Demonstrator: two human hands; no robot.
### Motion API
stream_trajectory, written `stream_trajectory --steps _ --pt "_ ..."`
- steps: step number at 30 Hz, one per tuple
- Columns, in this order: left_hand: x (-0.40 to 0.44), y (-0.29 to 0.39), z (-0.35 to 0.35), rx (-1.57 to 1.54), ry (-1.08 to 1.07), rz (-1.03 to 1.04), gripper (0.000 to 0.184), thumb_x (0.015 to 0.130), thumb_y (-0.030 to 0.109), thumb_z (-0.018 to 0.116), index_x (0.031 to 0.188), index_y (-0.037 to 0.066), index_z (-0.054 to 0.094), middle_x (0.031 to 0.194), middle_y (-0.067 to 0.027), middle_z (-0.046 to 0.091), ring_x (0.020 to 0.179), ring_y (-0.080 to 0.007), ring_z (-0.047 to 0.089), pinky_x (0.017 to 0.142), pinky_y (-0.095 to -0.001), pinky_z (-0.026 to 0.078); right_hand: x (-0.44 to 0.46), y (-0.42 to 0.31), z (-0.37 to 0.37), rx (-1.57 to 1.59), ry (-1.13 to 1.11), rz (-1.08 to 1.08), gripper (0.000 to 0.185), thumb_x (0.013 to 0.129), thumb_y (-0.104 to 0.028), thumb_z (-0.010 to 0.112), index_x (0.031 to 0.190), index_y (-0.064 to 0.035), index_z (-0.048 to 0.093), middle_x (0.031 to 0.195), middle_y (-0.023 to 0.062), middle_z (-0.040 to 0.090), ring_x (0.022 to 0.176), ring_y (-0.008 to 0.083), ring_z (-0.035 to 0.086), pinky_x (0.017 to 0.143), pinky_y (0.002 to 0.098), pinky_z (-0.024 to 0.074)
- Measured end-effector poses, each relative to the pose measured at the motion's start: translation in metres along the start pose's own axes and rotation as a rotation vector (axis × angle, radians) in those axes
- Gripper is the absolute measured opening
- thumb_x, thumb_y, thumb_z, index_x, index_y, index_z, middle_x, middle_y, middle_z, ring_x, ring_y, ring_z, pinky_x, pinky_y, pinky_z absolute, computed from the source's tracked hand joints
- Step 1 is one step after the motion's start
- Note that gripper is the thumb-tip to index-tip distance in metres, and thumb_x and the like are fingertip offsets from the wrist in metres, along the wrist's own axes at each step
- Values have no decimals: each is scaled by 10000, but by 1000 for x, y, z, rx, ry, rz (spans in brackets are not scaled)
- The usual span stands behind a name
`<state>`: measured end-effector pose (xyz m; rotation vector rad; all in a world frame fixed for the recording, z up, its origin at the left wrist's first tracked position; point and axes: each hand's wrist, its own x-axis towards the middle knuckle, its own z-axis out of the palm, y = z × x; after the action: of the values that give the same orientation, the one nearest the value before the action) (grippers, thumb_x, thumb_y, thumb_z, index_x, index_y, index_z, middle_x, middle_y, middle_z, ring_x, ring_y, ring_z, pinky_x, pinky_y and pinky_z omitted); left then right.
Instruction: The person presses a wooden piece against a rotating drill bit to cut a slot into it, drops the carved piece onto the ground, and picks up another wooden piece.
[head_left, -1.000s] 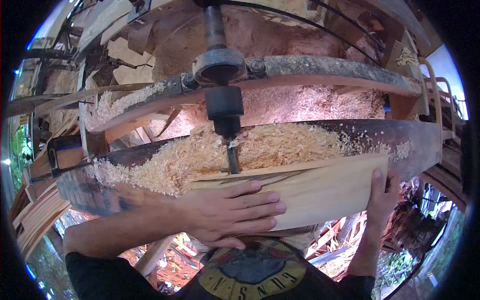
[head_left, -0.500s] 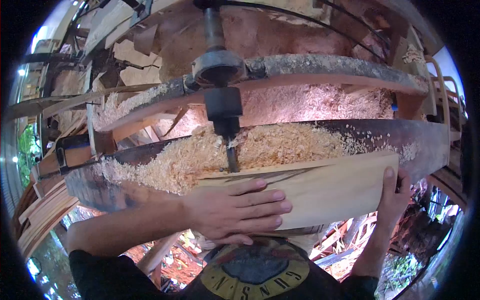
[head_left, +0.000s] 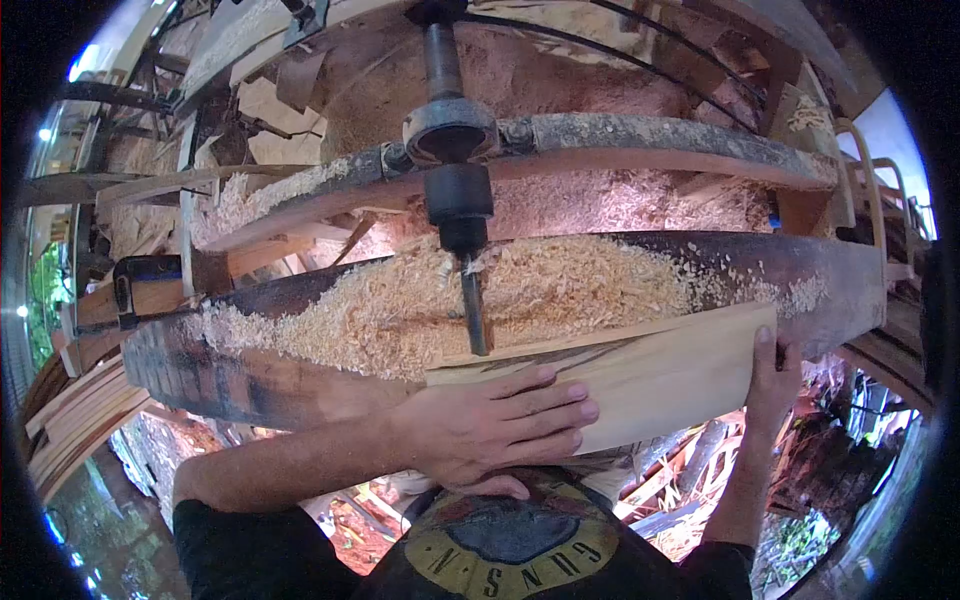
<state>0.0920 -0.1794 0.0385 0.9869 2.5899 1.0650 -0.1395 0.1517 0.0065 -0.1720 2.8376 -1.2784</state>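
Observation:
A pale wooden board (head_left: pixel 665 372) with dark streaks near its upper left edge lies at the near side of the work table. My left hand (head_left: pixel 505 425) rests palm down on the board's left part, fingers stretched out and thumb towards my body. At the board's right end, my right hand (head_left: pixel 772 375) grips it, thumb on the face and the other fingers partly hidden behind the end. The drill bit (head_left: pixel 474 310) hangs from a black chuck (head_left: pixel 459 205), its tip at the board's far edge, left of centre, beyond my left fingers.
Wood shavings (head_left: pixel 390 310) are heaped on the dark curved table (head_left: pixel 250 385) behind the board. A thick beam (head_left: pixel 660 135) crosses behind the chuck. Stacked wood strips (head_left: pixel 85 425) lie at the left, and a clamp-like dark frame (head_left: pixel 125 290) stands above them.
The view has shifted slightly. The bit now meets the board nearer its left end, and more of the bit's tip shows. My left hand appears farther right; both hands keep their contact.

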Motion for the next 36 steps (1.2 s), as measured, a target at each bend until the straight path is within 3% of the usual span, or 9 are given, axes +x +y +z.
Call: stream_trajectory --steps 6,10,13,14,17,23,28,31,36 --pt "-33 26 20 104 304 -152 563 928 353 690 1343 12 524 1515 -241 440 1439 -398 406 1198 -531 321 -33 41 2 117 5 38 266 994 -245 686 1019 19 659 878 53 655 789 127 583 739 300 498" --pt "-54 49 63 324 914 -612 546 849 254 749 1299 -2 572 1374 -275 514 1277 -416 519 1048 -518 445 -36 34 6 121 42 -83 291 982 -276 699 1031 9 666 875 60 667 786 123 588 735 311 506" --pt "-64 71 75 68 1006 -1019 533 850 233 739 1280 -47 592 1254 -293 565 1113 -413 595 915 -483 508 -39 43 5 134 27 -10 283 979 -264 702 1038 10 665 907 71 671 808 126 592 750 311 506" --pt "-60 75 87 -93 1063 -1023 504 870 230 727 1260 -63 601 1159 -275 604 1011 -392 627 875 -456 515 -41 46 4 111 10 39 279 977 -257 703 1041 11 665 957 82 671 846 130 590 774 316 506" --pt "-68 85 99 141 1135 -996 472 889 201 714 1264 -66 608 1084 -244 628 961 -368 649 843 -433 526 -58 44 13 222 72 -90 287 979 -257 697 1059 16 656 981 84 670 861 138 596 784 320 507" --pt "-87 136 92 -44 1291 -955 314 906 47 697 1205 -33 644 1070 -189 662 1021 -276 662 892 -367 520 -90 15 4 583 85 -243 352 996 -149 575 1267 75 565 1223 139 594 1138 213 551 1026 373 427" --pt "-106 131 124 92 1375 -687 493 909 -21 669 1363 -64 481 1376 -262 497 1230 -307 594 1043 -375 483 -89 31 19 964 -88 -210 399 909 -1 535 1301 63 503 1196 125 585 1108 217 569 998 368 452" --pt "-113 123 122 122 1392 -656 479 901 -22 672 1343 -68 494 1370 -264 508 1262 -326 580 1061 -388 474 -100 24 26 896 -84 -93 411 859 59 497 1270 47 497 1175 119 571 1076 204 565 970 351 458" --pt "-117 121 115 188 1318 -640 513 873 -29 669 1354 -60 491 1381 -278 495 1293 -351 559 1091 -421 453 -91 29 28 867 -102 -158 404 876 48 548 1274 28 478 1184 110 563 1082 199 560 981 362 459"
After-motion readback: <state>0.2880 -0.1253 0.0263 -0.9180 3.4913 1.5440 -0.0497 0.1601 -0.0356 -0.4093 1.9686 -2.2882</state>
